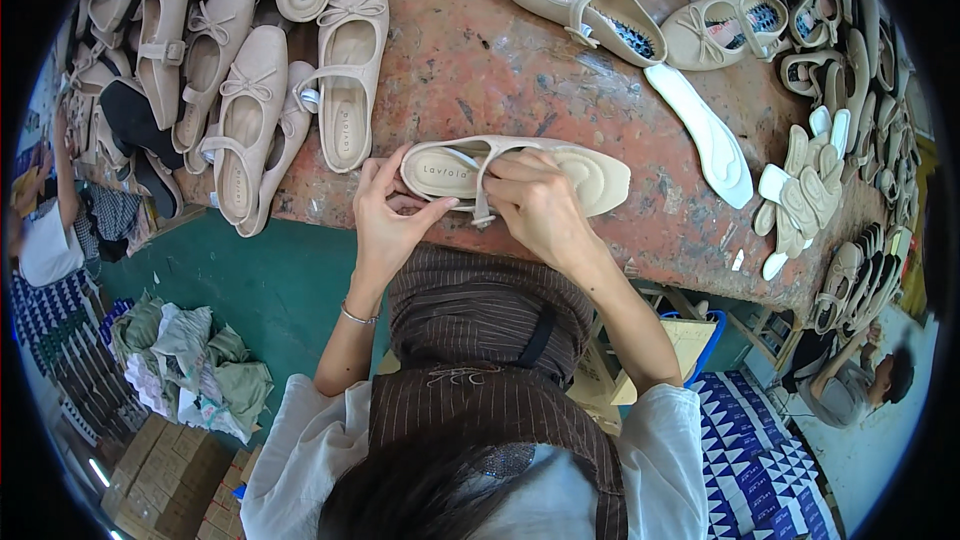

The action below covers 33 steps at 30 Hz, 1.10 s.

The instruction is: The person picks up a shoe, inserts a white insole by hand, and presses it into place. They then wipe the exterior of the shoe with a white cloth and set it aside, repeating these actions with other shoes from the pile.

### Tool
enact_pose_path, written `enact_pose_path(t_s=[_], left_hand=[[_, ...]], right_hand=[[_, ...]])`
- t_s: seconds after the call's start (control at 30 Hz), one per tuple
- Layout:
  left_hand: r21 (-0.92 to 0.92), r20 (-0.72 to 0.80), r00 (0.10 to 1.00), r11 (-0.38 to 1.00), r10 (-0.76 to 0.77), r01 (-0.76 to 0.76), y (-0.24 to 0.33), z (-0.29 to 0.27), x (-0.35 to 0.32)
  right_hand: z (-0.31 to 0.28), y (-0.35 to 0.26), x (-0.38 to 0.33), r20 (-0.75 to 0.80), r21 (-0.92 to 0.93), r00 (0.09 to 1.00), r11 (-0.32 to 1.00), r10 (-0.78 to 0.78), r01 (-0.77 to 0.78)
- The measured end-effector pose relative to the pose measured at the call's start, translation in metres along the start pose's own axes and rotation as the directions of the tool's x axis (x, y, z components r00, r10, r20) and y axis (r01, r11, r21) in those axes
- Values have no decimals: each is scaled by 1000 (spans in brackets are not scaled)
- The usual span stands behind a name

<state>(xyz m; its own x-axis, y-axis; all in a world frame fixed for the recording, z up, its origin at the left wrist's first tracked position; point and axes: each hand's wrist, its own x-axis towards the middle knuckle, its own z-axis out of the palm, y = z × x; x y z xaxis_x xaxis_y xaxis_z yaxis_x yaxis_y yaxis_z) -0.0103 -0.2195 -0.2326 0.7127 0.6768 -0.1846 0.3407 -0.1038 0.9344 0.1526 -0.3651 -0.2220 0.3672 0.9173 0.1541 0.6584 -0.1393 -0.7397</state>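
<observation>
A beige strapped flat shoe (480, 143) lies sideways at the table's near edge, its toe toward the right. My left hand (385, 202) grips its heel end, with the thumb on the near rim and the fingers on the far side. Inside the shoe, a beige insole (440, 172) shows its printed heel part. A padded front part (578, 172) shows to the right of my right hand. My right hand (535, 202) is closed at the middle of the shoe beside the strap, its curled fingertips pressed in at the insole and partly hidden.
Beige bow flats (245, 105) crowd the table's left side. More shoes (725, 28) lie at the back right. A white insole (705, 140) and a pile of beige insoles (805, 190) rest on the right. Two people (850, 385) (50, 240) are at the sides.
</observation>
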Motion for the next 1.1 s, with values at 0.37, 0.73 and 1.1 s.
enact_pose_path(t_s=[0.37,0.73,1.1], left_hand=[[-144,-235,944,968,-233,203,-9,13,20],[145,-189,982,989,-7,35,-21,4,31],[447,85,993,887,86,-115,14,43,-33]], right_hand=[[13,-1,-3,76,-127,994,988,-78,87],[10,-23,-15,208,-419,978,904,9,81],[-32,1,17,-548,-417,826,813,132,-407]])
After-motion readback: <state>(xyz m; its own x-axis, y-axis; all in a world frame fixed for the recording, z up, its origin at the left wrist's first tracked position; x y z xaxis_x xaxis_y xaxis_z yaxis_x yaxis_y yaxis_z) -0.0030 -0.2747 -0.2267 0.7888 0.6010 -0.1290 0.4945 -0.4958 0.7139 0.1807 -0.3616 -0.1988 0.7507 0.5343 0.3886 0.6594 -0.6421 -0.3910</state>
